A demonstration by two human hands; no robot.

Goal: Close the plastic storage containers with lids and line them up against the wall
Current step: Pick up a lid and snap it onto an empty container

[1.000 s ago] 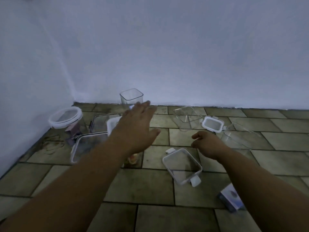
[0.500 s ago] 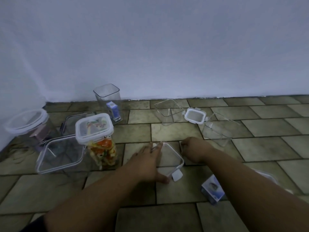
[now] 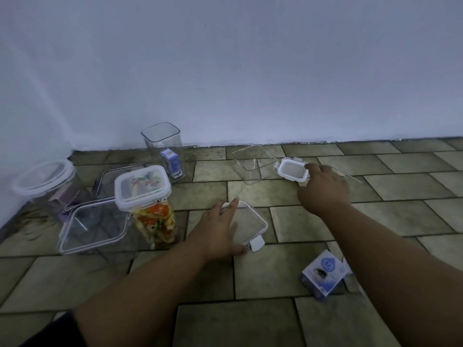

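My left hand [image 3: 216, 234] lies over the left side of a large square clear lid [image 3: 251, 222] flat on the floor. Its thumb is at the lid's near edge by a white clip and its fingers reach the far corner. My right hand [image 3: 324, 190] grips the right edge of a small white-rimmed lid [image 3: 290, 169]. An open clear square container [image 3: 253, 162] stands just left of that lid, near the wall. Another clear container [image 3: 352, 177] is partly hidden behind my right hand.
A tall open container [image 3: 161, 142] holding a blue box stands against the wall. At the left are a lidded jar of colourful food [image 3: 150, 209], a large open clear tub [image 3: 92, 227], a round lidded tub [image 3: 43, 180] and a dark-rimmed piece [image 3: 117, 176]. A blue-white carton [image 3: 324, 271] lies near my right forearm.
My right hand has moved from beside the large square lid out to the small white-rimmed lid and taken its edge. My left hand stays on the large lid.
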